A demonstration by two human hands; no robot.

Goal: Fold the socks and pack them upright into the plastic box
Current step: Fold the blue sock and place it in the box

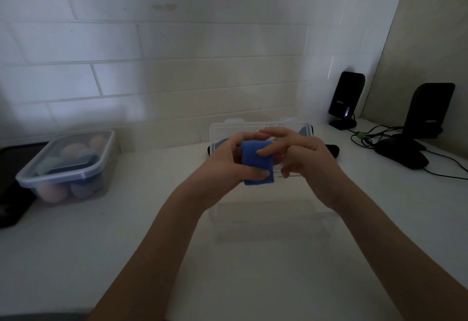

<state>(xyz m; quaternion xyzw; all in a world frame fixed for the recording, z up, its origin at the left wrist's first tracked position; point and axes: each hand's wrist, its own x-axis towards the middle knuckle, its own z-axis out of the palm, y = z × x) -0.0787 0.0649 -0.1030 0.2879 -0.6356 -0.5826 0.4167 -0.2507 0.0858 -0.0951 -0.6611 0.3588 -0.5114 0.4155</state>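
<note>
While the blue sock (257, 162) is held folded above the clear plastic box (266, 217), which sits near the middle of the white counter (126, 244), the fold is being secured by both hands. The left hand (228, 166) is wrapped around the bundle's left side, thumb pressed flat on its lower front face; the right hand (301, 153) pinches the upper right corner with thumb and forefinger, remaining fingers spread loose and touching nothing. The box's hinged lid (260, 128) stands open toward the wall; the interior, where it can be seen, appears to hold nothing yet. Dark socks (331, 149) are noted on the counter behind the box, partly hidden by the hands and lid. A lidded container (68, 166) of rounded items rests toward the left edge; two black stands (347, 100) with cables occupy the right rear corner. The step is judged to be the finishing of the fold before insertion. For a good result, the bundle should be kept compressed by the left hand so the layers are not sprung open, the folded edge turned downward, and the sock stood against one end wall so later socks can be braced beside it.
</note>
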